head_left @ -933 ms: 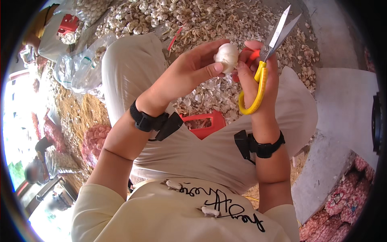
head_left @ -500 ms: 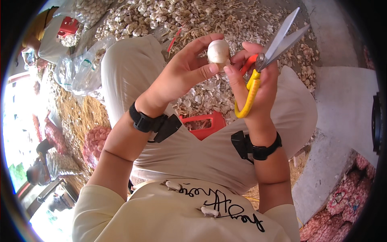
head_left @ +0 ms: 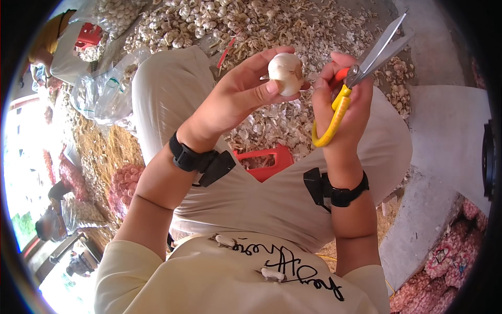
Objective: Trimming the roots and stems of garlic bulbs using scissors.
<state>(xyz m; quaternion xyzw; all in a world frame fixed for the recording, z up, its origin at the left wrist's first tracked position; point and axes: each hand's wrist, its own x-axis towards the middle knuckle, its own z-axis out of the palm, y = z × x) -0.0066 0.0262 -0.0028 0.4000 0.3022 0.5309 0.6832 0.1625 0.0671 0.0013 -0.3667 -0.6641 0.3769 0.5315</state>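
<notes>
A whitish garlic bulb [head_left: 285, 72] with a brownish patch of skin rests in the fingers of my left hand [head_left: 235, 97], thumb on its near side. Just to the right, my right hand [head_left: 348, 115] grips scissors [head_left: 355, 73] with yellow-wrapped handles and some orange near the pivot. Their blades are parted and point up and to the right, away from the bulb. A small gap separates my right fingertips from the garlic. Below both hands lie loose garlic skins [head_left: 266, 123].
Garlic bulbs [head_left: 198, 21] and peelings spread across the floor ahead. A red plastic container [head_left: 269, 162] sits between my legs. Clear plastic bags [head_left: 102, 91] lie at the left. Pink mesh sacks [head_left: 444, 261] are stacked at the lower right. Other people are at the far left.
My right hand with the scissors has moved right, away from the bulb. In my left fingers the garlic has turned, showing its brownish patch.
</notes>
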